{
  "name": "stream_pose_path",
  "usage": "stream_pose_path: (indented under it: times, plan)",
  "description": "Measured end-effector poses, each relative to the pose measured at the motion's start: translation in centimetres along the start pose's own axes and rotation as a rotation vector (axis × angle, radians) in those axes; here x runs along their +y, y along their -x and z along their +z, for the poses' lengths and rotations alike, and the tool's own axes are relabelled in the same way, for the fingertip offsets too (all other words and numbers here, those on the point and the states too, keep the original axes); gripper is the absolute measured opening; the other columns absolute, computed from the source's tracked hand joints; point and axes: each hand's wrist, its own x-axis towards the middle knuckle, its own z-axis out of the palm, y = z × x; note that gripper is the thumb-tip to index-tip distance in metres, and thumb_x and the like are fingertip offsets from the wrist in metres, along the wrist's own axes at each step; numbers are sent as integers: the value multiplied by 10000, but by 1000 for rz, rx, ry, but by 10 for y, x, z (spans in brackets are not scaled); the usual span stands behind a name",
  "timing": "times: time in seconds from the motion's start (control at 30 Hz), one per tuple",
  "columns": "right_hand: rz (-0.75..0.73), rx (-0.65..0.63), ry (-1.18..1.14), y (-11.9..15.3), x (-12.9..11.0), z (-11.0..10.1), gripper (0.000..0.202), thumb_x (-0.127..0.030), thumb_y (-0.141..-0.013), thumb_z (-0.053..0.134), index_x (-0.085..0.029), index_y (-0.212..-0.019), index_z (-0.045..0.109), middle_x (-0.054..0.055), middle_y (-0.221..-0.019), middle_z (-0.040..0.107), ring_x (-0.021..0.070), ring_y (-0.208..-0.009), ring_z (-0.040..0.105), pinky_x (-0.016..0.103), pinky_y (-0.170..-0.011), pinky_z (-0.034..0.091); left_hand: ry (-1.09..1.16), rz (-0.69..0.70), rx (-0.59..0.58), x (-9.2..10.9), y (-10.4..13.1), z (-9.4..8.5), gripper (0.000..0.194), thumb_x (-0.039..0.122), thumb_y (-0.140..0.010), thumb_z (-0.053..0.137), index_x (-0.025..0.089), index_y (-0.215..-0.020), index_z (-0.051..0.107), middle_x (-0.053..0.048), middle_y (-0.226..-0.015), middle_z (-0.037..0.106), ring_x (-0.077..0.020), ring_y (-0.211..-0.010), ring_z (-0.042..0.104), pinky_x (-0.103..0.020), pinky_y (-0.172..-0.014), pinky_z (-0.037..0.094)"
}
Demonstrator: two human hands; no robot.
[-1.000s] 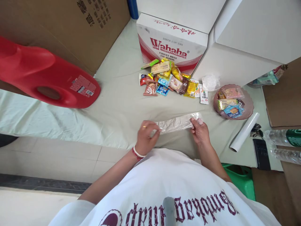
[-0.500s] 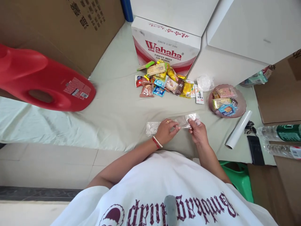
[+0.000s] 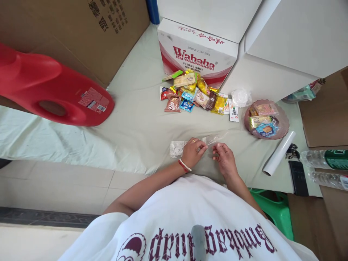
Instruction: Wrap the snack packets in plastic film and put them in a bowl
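Note:
My left hand [image 3: 193,151], wearing a ring and bracelets, pinches the edge of a thin clear plastic bag [image 3: 213,138]. The bag stretches out to the right above the table, its far end loose. Beside the bag is my right hand [image 3: 225,157], its fingers loosely curled and apart, with nothing visible in them. Partly under my left hand lies a crinkled stack of clear plastic wrappers [image 3: 177,149]. Farther back, a heap of wrapped snacks [image 3: 190,92] rests against a Wahaba-style carton [image 3: 195,54]. A pink glass bowl [image 3: 285,123] at the right holds several more packets.
A big red jug [image 3: 62,90] stands at the left before a cardboard box [image 3: 67,40]. Crumpled clear plastic [image 3: 241,98] lies by the bowl. To the right are a white roll [image 3: 279,154], keys [image 3: 292,151], a black phone [image 3: 298,177] and plastic bottles [image 3: 317,157]. A green stool [image 3: 274,206] is below.
My right hand has let go of the clear bag's far end and moved down slightly, its fingers closer to my left hand. My left hand keeps its pinch.

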Motion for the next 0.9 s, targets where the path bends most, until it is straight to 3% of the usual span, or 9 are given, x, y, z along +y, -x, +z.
stream_pose_path:
  times: [0.23, 0.37, 0.47, 0.57, 0.67, 0.73, 0.8, 0.87, 0.9]
  plan:
    - [-85, -6, 45, -5, 6, 6, 331, -485, -711, 845, -219, -828, 686, -16, -823, 637, 129, -741, 541, 222, -612, 490, 139, 20, 33, 6, -2, -4, 202, 360, -960, 599, 211, -827, 630, -29, -825, 653, -196, -868, 580, -340, -820, 464]
    - [-26, -47, -117, -12, -5, -9, 338, -436, -667, 886, -223, -836, 687, -22, -815, 644, 121, -739, 559, 232, -664, 509, 488, -235, 116, 8, -9, -20, 240, 444, -970, 540, 226, -872, 518, 12, -767, 605, -147, -719, 588, -286, -696, 473]
    - [49, -165, -190, -14, -16, -22, 363, -424, -628, 911, -209, -813, 685, -23, -719, 606, 114, -669, 542, 224, -599, 478, 598, -389, 134, 12, -16, -45, 294, 492, -923, 601, 234, -857, 476, 77, -607, 465, -102, -514, 440, -244, -531, 364]
    - [110, -211, -218, -16, -19, -28, 368, -437, -626, 912, -199, -727, 651, -18, -665, 581, 110, -605, 513, 222, -520, 431, 643, -467, -27, 13, -21, -70, 348, 524, -864, 670, 222, -808, 506, 93, -561, 365, -74, -463, 292, -232, -471, 243]
    - [194, -228, -172, -20, -12, -23, 407, -489, -638, 908, -186, -696, 643, -4, -645, 591, 99, -566, 492, 192, -446, 364, 696, -560, -171, 4, -25, -82, 369, 543, -860, 651, 214, -770, 510, 82, -587, 361, -71, -466, 277, -235, -466, 229]
    - [231, -214, -116, -24, -5, -16, 445, -522, -613, 915, -176, -691, 646, -1, -636, 598, 80, -531, 460, 169, -402, 297, 572, -607, -84, -8, -25, -81, 302, 474, -866, 642, 213, -785, 516, 69, -615, 404, -89, -493, 344, -244, -488, 278]
    - [217, -170, -70, -27, 1, -9, 477, -557, -584, 913, -171, -674, 648, -2, -634, 603, 65, -500, 422, 165, -375, 247, 321, -570, 131, -17, -23, -78, 204, 344, -816, 687, 208, -867, 543, 48, -691, 484, -117, -573, 442, -263, -558, 368]
    - [172, -142, -31, -30, 4, -4, 487, -594, -595, 886, -169, -659, 657, 2, -637, 609, 60, -484, 396, 172, -364, 225, 89, -407, 341, -19, -19, -77, 239, 231, -770, 701, 202, -968, 569, 7, -834, 562, -146, -701, 520, -297, -675, 447]
    - [150, -139, -16, -30, 4, -3, 484, -605, -611, 870, -169, -655, 664, 4, -641, 613, 59, -480, 388, 177, -363, 221, 20, -295, 387, -16, -16, -77, 230, 201, -775, 685, 203, -982, 584, -13, -894, 581, -157, -759, 540, -313, -728, 466]
